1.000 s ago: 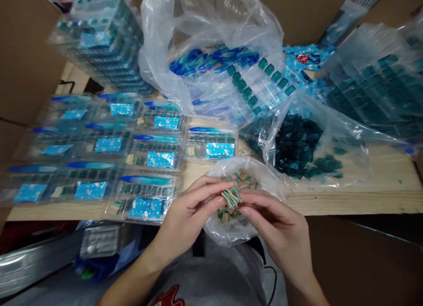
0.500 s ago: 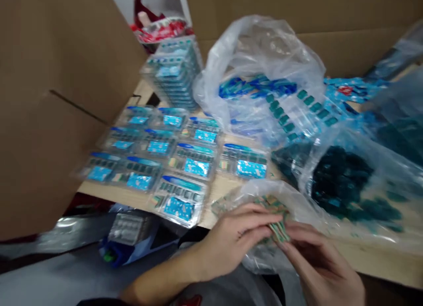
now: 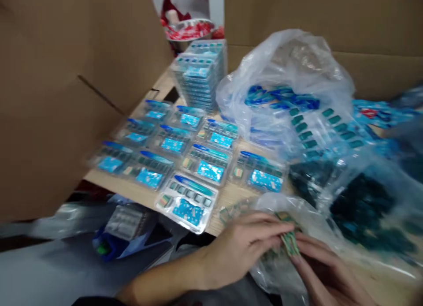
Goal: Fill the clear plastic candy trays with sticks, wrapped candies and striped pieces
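Along the back and left of my table (image 3: pixel 233 192) stands brown cardboard (image 3: pixel 66 98), the largest thing before me, with the table's pale wood coming next. Toward the back, a big bag (image 3: pixel 307 54) of clear plastic gapes open, with blue sticks (image 3: pixel 284 96) heaped inside and two rows of green blocks (image 3: pixel 304 127) at its right. Nearer me on the right is a bag of dark pieces (image 3: pixel 361 204), too blurred to make out singly. Left of the big bag rises a tall stack (image 3: pixel 198 85) of clear packs. Ten more packs (image 3: pixel 187 202) lie flat on the left half of the table, the front one reaching over the edge; each shows a blue stick along the top and a speckled blue sachet (image 3: pixel 211 170) below. At the front edge, partly under my fingers, sits a small bag (image 3: pixel 274 200). Over it my left hand (image 3: pixel 241 242) and right hand (image 3: pixel 330 270) meet, thumbs and fingers pinched nearly together, the right one cut off by the lower border. Between the fingertips of both, just above the small bag, I grip a little bundle of striped pieces (image 3: pixel 290 243), blurred beyond counting.
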Tool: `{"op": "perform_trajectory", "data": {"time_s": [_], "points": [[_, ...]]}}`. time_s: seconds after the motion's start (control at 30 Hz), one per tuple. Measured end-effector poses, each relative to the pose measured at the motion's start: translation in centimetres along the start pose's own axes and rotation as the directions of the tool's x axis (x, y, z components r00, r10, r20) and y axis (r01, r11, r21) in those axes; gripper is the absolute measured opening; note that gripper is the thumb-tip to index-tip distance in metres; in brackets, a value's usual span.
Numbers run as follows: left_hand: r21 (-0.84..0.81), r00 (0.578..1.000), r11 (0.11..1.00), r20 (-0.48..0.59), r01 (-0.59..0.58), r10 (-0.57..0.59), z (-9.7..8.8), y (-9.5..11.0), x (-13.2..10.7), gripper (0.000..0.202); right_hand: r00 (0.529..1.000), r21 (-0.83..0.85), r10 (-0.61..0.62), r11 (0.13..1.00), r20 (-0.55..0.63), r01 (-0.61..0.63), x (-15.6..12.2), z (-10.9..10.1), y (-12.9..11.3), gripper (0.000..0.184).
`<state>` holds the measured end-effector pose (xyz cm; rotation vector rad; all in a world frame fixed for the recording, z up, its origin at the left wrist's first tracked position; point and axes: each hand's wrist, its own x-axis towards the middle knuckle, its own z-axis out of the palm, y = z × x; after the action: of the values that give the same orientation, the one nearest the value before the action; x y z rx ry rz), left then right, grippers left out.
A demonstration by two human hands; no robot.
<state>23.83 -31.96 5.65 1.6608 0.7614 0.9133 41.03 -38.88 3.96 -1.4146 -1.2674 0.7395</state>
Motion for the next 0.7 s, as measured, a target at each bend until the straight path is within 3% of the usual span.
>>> {"op": "perform_trajectory", "data": {"time_s": [0.13,0.3,0.43,0.6,0.7], "points": [[0.017,0.997,0.998,-0.031,0.065,-0.064,-0.7,0.0,-0.3,0.033,0.991,0.125,0.102,0.986,0.084,-0.112,0.4,0.9,-2.2,0.017],[0.133,0.993,0.986,-0.041,-0.101,0.107,-0.4,0.0,-0.7,0.038,0.974,0.35,0.218,0.909,0.065,-0.226,0.3,1.2,-2.7,0.01],[0.268,0.977,0.941,-0.005,-0.206,0.215,0.0,0.2,-0.7,0.037,0.968,0.438,0.251,0.869,0.005,-0.228,0.4,1.3,-2.9,0.005],[0.408,0.964,0.874,0.084,-0.265,0.253,0.0,1.3,-0.1,0.025,0.968,0.333,0.238,0.909,0.076,-0.249,-0.2,0.4,-2.1,0.003],[0.398,0.967,0.881,0.118,-0.256,0.228,0.0,1.6,0.1,0.025,0.983,0.184,0.142,0.969,0.116,-0.162,-0.7,-0.9,0.5,0.005]]}}
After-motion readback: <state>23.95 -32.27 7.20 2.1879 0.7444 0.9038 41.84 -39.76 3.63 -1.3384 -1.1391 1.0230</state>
